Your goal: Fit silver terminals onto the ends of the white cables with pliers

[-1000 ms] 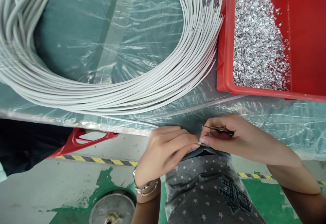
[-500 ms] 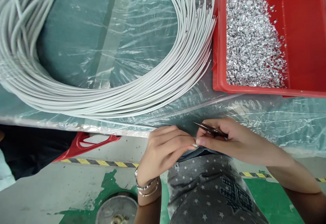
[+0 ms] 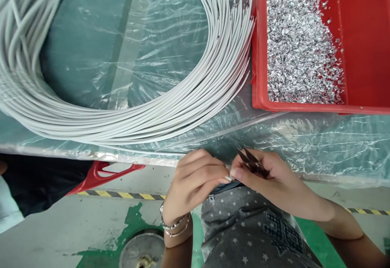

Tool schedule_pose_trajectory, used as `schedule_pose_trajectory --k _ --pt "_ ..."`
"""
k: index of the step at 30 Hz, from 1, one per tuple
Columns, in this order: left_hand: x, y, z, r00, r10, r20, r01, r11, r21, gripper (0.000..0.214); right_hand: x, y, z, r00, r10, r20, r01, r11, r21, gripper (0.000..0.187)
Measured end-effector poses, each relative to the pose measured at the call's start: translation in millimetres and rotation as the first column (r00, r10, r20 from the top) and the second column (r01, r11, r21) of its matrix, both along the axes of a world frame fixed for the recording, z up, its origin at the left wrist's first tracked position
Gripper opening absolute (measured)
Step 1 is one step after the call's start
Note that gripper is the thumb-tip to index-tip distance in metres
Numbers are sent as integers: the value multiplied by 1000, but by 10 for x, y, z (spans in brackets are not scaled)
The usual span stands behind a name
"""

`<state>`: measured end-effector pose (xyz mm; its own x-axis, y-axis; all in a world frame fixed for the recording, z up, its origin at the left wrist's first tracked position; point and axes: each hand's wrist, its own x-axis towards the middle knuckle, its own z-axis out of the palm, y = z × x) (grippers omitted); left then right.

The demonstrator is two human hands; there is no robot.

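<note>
1. Table, teal top under a crinkly clear plastic sheet, fills the upper part of the view. Its near edge runs just above both hands.
2. Grey-white wires: a big bundle lying on the sheet in a wide curve from far L, w/ cut ends fanned out up by the bin's L wall.
3. Red bin sits on the table at upper R, w/ its near rim well apart from the hands.
4. Silver bits are heaped in the bin's L half, tiny shiny metal pcs, too small to tell what kind.
5. Grey star-print top is at bottom centre, btwn the two forearms.
6. Floor below the table: red frame at L, yellow/black striped tape, round metal disc.
7. Left hand is at the table edge, fingers curled in, w/ thumb + forefinger pinched tight on a small pale piece.
8. Right hand is mostly closed. Its thumb and fingertip meet the L fingertips at that same piece, and the other fingers grip a pointed tool.
9. The tool is dark, w/ two thin tips pointing up-L and slightly apart. Tweezers or snips, can't tell.
10. The piece is in the air just off the table edge, above the top, mostly hidden by fingertips.
11. Bracelets, thin and silver, on the L wrist.
</note>
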<state>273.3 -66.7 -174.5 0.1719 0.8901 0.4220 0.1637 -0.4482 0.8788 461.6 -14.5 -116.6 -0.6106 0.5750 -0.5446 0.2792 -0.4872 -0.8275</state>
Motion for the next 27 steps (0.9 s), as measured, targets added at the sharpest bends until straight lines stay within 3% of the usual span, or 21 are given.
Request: schedule_pose_trajectory --k 4,13,23,27 --pt "-43 -4 11 1000 -20 2 20 999 -34 15 -19 -40 -4 1000 -27 3 27 1000 -1 20" --pt "-65 9 30 999 -16 -44 14 999 -42 16 -65 -113 -10 999 -36 27 31 987 160 24" --pt "-110 6 0 999 -41 24 41 999 7 10 -97 -191 -25 997 -56 -47 62 988 139 22" --pt "-69 -13 -25 998 18 65 -18 1000 -6 12 -143 -212 -40 997 -73 -22 76 987 144 21"
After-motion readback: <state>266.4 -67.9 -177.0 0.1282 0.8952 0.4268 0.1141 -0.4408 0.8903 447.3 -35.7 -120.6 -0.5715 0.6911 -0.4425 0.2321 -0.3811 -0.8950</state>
